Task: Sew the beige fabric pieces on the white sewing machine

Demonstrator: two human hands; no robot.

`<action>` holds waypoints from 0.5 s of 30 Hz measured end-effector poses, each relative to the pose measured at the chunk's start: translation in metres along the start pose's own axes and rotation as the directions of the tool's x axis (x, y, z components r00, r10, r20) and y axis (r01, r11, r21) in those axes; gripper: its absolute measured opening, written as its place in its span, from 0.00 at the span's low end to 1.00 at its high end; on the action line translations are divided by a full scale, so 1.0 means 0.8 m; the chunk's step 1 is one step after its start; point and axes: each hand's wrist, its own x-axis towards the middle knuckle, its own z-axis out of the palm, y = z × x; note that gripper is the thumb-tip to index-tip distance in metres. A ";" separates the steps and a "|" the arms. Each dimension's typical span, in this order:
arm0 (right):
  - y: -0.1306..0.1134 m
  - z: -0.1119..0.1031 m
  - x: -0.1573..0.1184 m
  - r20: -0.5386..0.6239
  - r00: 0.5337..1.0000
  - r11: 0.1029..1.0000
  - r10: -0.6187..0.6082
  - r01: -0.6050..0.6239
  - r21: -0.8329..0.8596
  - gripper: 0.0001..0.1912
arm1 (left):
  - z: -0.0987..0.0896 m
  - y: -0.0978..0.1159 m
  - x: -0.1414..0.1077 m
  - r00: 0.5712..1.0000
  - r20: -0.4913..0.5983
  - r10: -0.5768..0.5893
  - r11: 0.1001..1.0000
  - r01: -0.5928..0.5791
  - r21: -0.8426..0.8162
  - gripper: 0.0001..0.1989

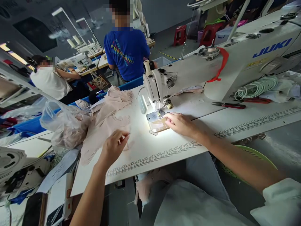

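Note:
My left hand (pixel 115 146) hovers over the white table, left of the needle area, with its fingers curled in toward the thumb. Whatever it may hold is too small to make out. Beside and behind it lie thin, pale pink fabric pieces (pixel 103 125), loosely spread. My right hand (pixel 180 124) rests at the front of the sewing machine's needle plate (pixel 152 117). Its fingers are bent together close to the presser foot (pixel 160 112), and their tips hide anything between them. The white sewing machine (pixel 188 73) spans the table's right side, its lamp lighting the plate.
Black thread snips (pixel 229 105) and a coil of pale green cord (pixel 256 88) lie at right. A measuring tape strip (pixel 152 158) runs along the front edge. A plastic bag (pixel 68 125) of fabric stands left. Two people (pixel 127 53) sit beyond.

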 end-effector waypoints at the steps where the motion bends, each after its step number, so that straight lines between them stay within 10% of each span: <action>1: 0.006 -0.003 -0.004 -0.023 1.000 1.000 -0.011 0.011 -0.010 0.13 | -0.012 -0.004 -0.013 0.999 0.045 0.008 1.000 -0.008 -0.006 0.13; 7: 0.008 -0.007 -0.024 -0.021 0.964 0.963 -0.265 0.264 -0.045 0.17 | -0.038 -0.022 -0.072 0.987 0.159 -0.004 1.000 0.001 0.015 0.13; 15: -0.002 0.002 -0.023 -0.021 0.916 0.910 -0.400 0.395 -0.124 0.18 | -0.020 -0.038 -0.069 0.942 0.194 0.273 0.926 -0.312 0.214 0.13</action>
